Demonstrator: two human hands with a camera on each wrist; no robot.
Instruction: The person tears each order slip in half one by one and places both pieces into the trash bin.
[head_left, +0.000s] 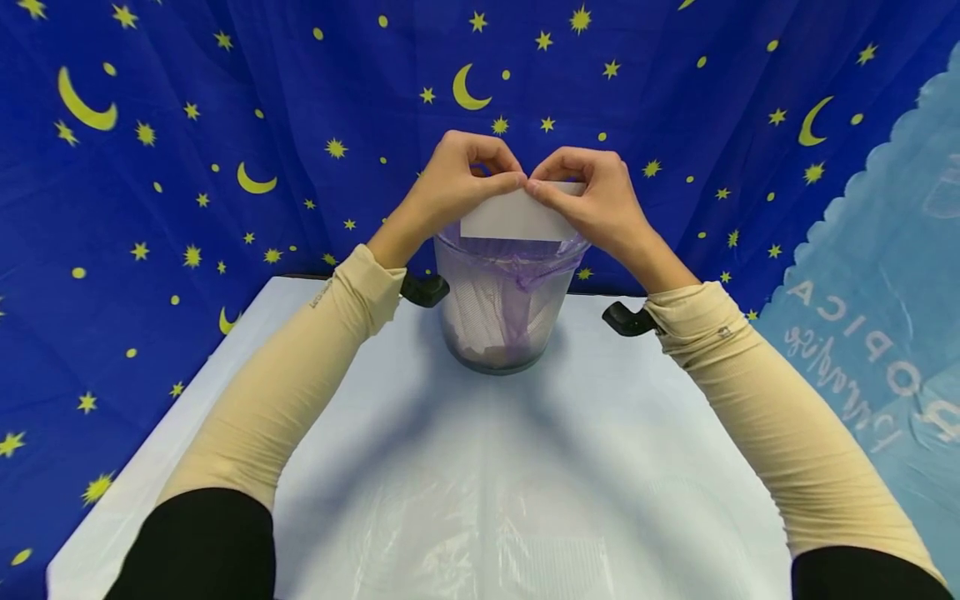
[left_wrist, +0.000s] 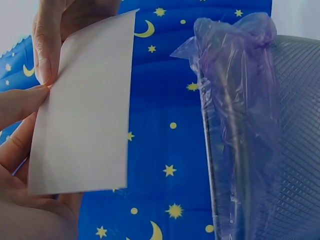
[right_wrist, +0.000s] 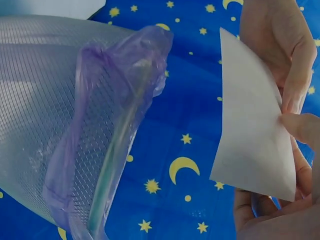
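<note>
A small white rectangular piece of paper [head_left: 510, 218] is held upright above a translucent, textured bin [head_left: 465, 304]. My left hand [head_left: 463, 175] pinches its top edge between thumb and fingers, just left of the middle. Right beside it, my right hand [head_left: 603, 200] pinches the same edge, so the two thumb tips nearly meet. Both wrist views show the paper [left_wrist: 85, 110] in one piece, apart from the bin's rim. A thin purple plastic bag [head_left: 521, 271] lines the bin and folds over its rim, with a gathered part hanging down the front. Pale contents show dimly at the bottom.
The bin stands at the far edge of a white table [head_left: 480, 467] covered with clear plastic. Behind hangs a blue cloth [head_left: 390, 92] with yellow moons and stars. A light blue cloth [head_left: 885, 275] with lettering hangs at the right. Black wrist mounts [head_left: 426, 290] project from the sleeves.
</note>
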